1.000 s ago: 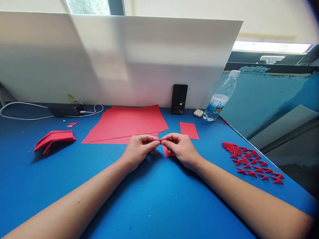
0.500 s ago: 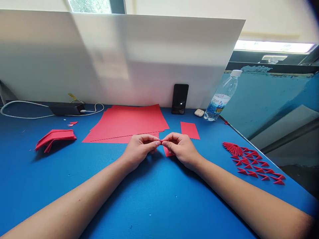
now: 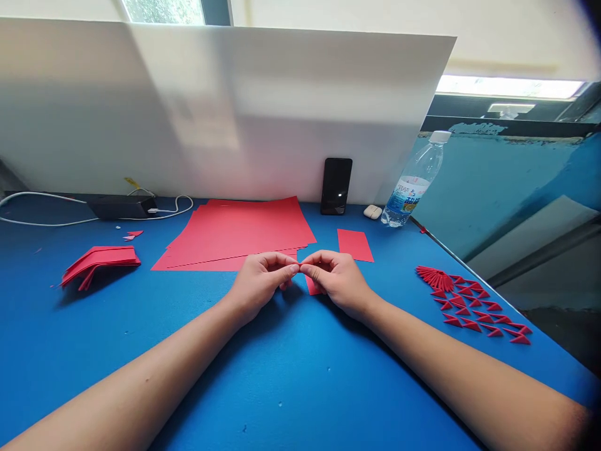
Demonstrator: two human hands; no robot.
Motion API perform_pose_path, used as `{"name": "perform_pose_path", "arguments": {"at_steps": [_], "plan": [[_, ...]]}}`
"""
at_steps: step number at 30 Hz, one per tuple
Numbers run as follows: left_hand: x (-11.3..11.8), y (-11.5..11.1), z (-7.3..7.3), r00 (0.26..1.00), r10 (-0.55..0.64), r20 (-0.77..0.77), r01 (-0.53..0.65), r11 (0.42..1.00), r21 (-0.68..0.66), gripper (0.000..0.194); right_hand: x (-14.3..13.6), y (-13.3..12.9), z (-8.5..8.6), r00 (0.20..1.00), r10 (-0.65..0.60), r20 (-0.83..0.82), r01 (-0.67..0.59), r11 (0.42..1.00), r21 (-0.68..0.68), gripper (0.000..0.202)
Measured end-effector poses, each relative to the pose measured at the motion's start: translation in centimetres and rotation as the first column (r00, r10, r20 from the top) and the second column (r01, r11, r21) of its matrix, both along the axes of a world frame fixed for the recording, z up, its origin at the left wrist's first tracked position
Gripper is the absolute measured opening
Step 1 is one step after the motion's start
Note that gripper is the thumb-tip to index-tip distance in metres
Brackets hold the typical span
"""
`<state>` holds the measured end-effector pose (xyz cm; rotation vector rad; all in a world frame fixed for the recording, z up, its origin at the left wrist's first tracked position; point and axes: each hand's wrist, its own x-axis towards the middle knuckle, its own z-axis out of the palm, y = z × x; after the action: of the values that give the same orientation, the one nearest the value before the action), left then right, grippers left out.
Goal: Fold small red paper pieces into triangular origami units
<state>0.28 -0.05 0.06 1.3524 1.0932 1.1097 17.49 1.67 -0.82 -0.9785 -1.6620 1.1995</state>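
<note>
Above the middle of the blue table, my left hand (image 3: 263, 279) and my right hand (image 3: 339, 279) meet at the fingertips. Between both pinches sits a small red piece of folded paper (image 3: 299, 267), mostly hidden by the fingers. Under my right hand lies a small red paper rectangle (image 3: 311, 286), partly covered. Another red rectangle (image 3: 355, 245) rests just beyond that hand. Large red paper sheets (image 3: 239, 225) are stacked behind my left hand. To the right, several small folded red triangles (image 3: 469, 305) lie in rows beside a fanned group of red pieces (image 3: 434, 277).
A bent stack of red paper strips (image 3: 101, 260) lies at left near red scraps (image 3: 134, 234). Along the white board (image 3: 282, 94) are a black adapter (image 3: 121, 207) with a white cable, a phone (image 3: 336, 186), a white earbud case (image 3: 372, 212) and a water bottle (image 3: 410, 185).
The whole view has shifted slightly, so things appear a little further left. Both hands keep their pinch on the folded paper, and less of its red shows between the fingertips.
</note>
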Motion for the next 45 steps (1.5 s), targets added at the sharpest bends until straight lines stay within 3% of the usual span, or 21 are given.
{"name": "perform_pose_path", "arguments": {"at_steps": [4,12,20,29,45], "plan": [[-0.10,0.13,-0.24,0.999,-0.002,0.046,0.002,1.000,-0.001,0.021,0.03,0.14,-0.13,1.000,0.011,-0.008,-0.011,0.999,-0.052,0.029],[-0.15,0.15,-0.32,0.999,-0.008,0.046,0.008,1.000,-0.009,0.021,-0.11,0.01,0.28,0.997,-0.034,0.069,0.033,0.999,0.009,0.026],[-0.29,0.31,-0.59,0.996,-0.034,0.079,0.035,0.999,-0.008,0.020,0.07,-0.09,0.24,0.988,0.071,0.134,-0.074,0.997,0.017,0.024],[-0.06,0.16,-0.31,0.999,-0.016,0.049,0.017,1.000,-0.017,0.021,-0.04,-0.15,0.22,0.966,-0.009,0.258,-0.023,0.992,0.122,0.022],[0.01,0.12,-0.20,0.998,-0.042,0.036,0.043,0.999,-0.030,0.020,0.15,0.02,0.09,0.997,0.069,0.037,-0.069,0.998,-0.007,0.018]]}}
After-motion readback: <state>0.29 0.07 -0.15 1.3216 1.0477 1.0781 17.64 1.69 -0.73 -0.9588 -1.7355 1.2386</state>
